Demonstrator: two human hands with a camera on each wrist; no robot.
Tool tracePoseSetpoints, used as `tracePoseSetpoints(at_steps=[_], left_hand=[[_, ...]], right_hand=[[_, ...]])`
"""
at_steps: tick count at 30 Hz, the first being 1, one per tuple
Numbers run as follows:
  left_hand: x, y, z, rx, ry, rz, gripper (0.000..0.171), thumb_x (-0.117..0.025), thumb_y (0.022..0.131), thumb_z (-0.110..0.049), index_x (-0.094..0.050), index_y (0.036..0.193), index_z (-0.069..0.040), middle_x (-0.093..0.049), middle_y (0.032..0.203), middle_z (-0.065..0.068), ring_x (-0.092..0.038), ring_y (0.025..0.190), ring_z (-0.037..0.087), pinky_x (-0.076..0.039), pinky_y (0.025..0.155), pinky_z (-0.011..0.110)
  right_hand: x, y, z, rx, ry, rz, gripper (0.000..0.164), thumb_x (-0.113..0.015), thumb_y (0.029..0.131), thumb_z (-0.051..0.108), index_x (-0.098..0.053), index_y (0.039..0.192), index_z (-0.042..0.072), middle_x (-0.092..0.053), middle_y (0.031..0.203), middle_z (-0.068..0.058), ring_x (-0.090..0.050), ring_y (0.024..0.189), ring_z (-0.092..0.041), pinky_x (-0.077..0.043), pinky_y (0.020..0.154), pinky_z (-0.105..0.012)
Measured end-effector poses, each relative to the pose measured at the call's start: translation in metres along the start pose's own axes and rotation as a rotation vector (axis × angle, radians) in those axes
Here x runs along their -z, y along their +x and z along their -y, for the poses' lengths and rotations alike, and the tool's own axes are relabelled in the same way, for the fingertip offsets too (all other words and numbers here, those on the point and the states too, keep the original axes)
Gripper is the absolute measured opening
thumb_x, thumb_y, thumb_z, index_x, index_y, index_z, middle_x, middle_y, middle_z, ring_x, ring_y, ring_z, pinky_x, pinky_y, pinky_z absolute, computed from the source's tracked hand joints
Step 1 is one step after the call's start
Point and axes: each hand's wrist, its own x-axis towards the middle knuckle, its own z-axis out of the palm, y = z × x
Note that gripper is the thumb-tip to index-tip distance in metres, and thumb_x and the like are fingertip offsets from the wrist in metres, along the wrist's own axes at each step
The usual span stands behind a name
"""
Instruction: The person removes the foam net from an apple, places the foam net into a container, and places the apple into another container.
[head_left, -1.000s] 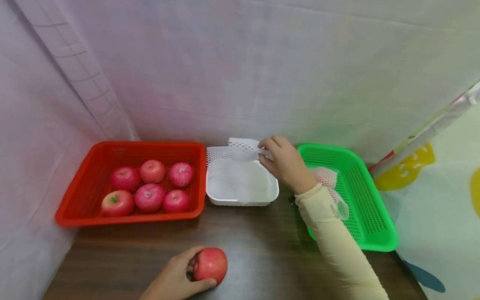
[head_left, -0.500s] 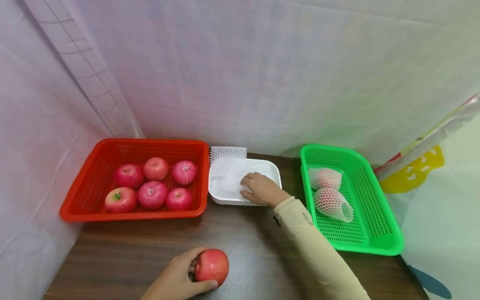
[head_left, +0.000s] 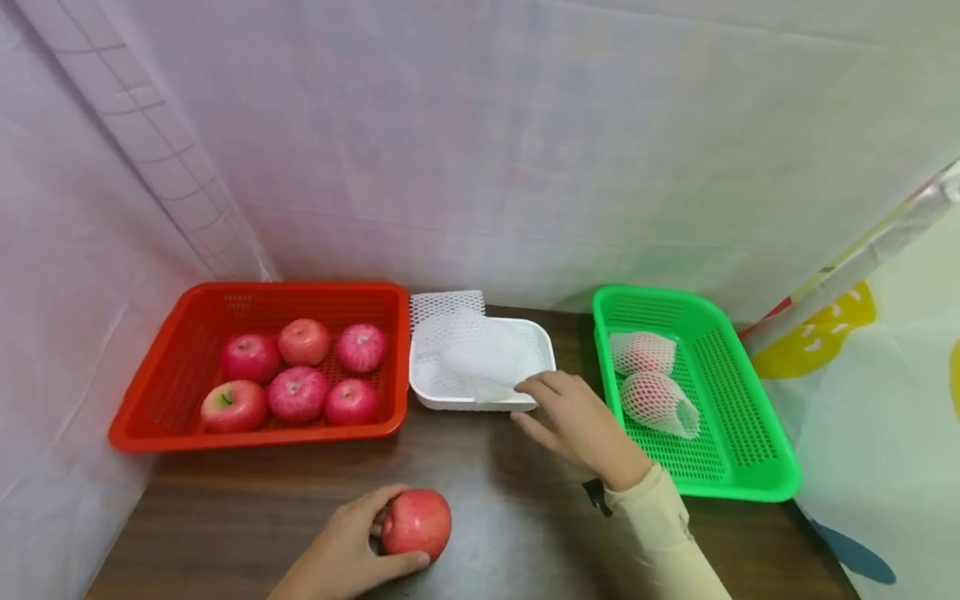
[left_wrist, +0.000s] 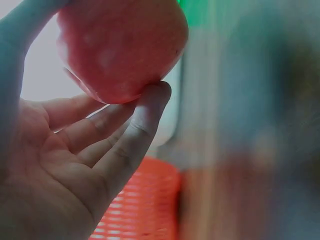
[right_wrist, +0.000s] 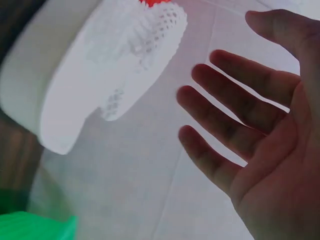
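At the front of the table, my left hand (head_left: 341, 546) grips a red apple (head_left: 416, 525) between thumb and fingers. The left wrist view shows the apple (left_wrist: 122, 47) against the fingertips. My right hand (head_left: 577, 425) is by the front right corner of a white tray (head_left: 540, 350), its fingers spread and holding nothing in the right wrist view. White foam fruit nets (head_left: 480, 350) lie heaped in the tray, and one mesh end (head_left: 450, 304) hangs over its back left edge.
A red basket (head_left: 397, 367) with several apples (head_left: 298, 394) stands on the left. On the right, a green basket (head_left: 750, 408) holds two apples in foam nets (head_left: 660, 404). A white cloth wall (head_left: 525, 167) rises behind, above the dark wooden table (head_left: 247, 508).
My right hand has let go of the foam net it held above the tray, dipped into the tray, and drawn back towards the right front. The left hand keeps its apple in place.
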Motion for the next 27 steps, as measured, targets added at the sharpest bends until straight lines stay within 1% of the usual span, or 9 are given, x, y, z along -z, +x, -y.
tracePoseSetpoints(at_steps=[4,8,11,13,16,19,21,24,27], left_hand=[[0.026,0.008,-0.009,-0.026,0.112,-0.090,0.082,-0.080,0.069,-0.068,-0.060,0.130,-0.017,-0.063,0.113,-0.005,-0.058,0.096,0.014,-0.053,0.079,0.038],[0.069,0.022,-0.018,-0.130,0.229,-0.187,0.082,-0.078,0.071,-0.070,-0.061,0.131,-0.016,-0.065,0.118,-0.001,-0.061,0.101,0.019,-0.053,0.085,0.047],[0.105,0.039,-0.021,-0.192,0.319,-0.240,0.080,-0.077,0.074,-0.067,-0.059,0.131,-0.014,-0.066,0.119,0.004,-0.062,0.102,0.024,-0.052,0.087,0.052],[0.128,0.054,-0.021,-0.186,0.377,-0.251,0.082,-0.078,0.075,-0.065,-0.057,0.131,-0.009,-0.065,0.120,0.010,-0.062,0.103,0.030,-0.051,0.087,0.057],[0.152,0.079,-0.015,-0.110,0.460,-0.234,0.082,-0.080,0.076,-0.058,-0.053,0.130,-0.004,-0.062,0.119,0.017,-0.059,0.102,0.035,-0.050,0.085,0.060],[0.165,0.102,-0.004,-0.024,0.528,-0.169,0.083,-0.081,0.078,-0.051,-0.050,0.133,0.003,-0.058,0.123,0.024,-0.056,0.105,0.039,-0.048,0.087,0.064],[0.168,0.112,0.005,0.006,0.553,-0.121,0.085,-0.080,0.079,-0.047,-0.048,0.135,0.007,-0.055,0.127,0.029,-0.053,0.111,0.044,-0.044,0.091,0.066],[0.168,0.120,0.014,0.005,0.554,-0.069,0.087,-0.078,0.082,-0.044,-0.044,0.139,0.012,-0.048,0.135,0.034,-0.046,0.121,0.049,-0.039,0.098,0.067],[0.165,0.124,0.018,-0.020,0.538,-0.052,0.088,-0.077,0.084,-0.040,-0.039,0.141,0.014,-0.043,0.139,0.037,-0.041,0.127,0.052,-0.035,0.102,0.067]], right_hand=[[0.000,-0.028,0.009,-0.061,0.044,0.018,0.032,-0.074,0.090,0.031,-0.069,0.111,0.008,-0.067,0.105,-0.003,-0.065,0.095,-0.023,-0.053,0.081,-0.042],[-0.004,-0.051,0.012,-0.123,0.079,0.046,0.030,-0.076,0.089,0.028,-0.070,0.110,0.007,-0.067,0.105,-0.002,-0.064,0.095,-0.019,-0.054,0.082,-0.038],[-0.008,-0.063,0.015,-0.159,0.103,0.065,0.029,-0.076,0.089,0.027,-0.070,0.110,0.007,-0.068,0.104,-0.001,-0.064,0.095,-0.018,-0.055,0.081,-0.038],[-0.010,-0.069,0.017,-0.176,0.115,0.076,0.029,-0.076,0.090,0.027,-0.070,0.110,0.008,-0.067,0.105,0.000,-0.064,0.096,-0.018,-0.055,0.082,-0.037],[-0.013,-0.076,0.020,-0.190,0.136,0.094,0.028,-0.074,0.091,0.029,-0.070,0.111,0.010,-0.067,0.106,0.001,-0.064,0.097,-0.017,-0.054,0.083,-0.037],[-0.016,-0.080,0.023,-0.200,0.148,0.104,0.028,-0.073,0.092,0.030,-0.070,0.112,0.011,-0.067,0.107,0.002,-0.064,0.098,-0.016,-0.054,0.084,-0.035],[-0.017,-0.083,0.024,-0.203,0.156,0.103,0.028,-0.073,0.092,0.030,-0.070,0.112,0.011,-0.067,0.107,0.002,-0.064,0.098,-0.015,-0.054,0.084,-0.035],[-0.017,-0.086,0.026,-0.208,0.159,0.098,0.028,-0.073,0.092,0.029,-0.070,0.112,0.010,-0.067,0.106,0.001,-0.064,0.098,-0.016,-0.054,0.084,-0.036],[-0.016,-0.088,0.028,-0.218,0.163,0.099,0.028,-0.073,0.093,0.028,-0.070,0.112,0.009,-0.067,0.106,0.001,-0.063,0.099,-0.016,-0.054,0.085,-0.036]])
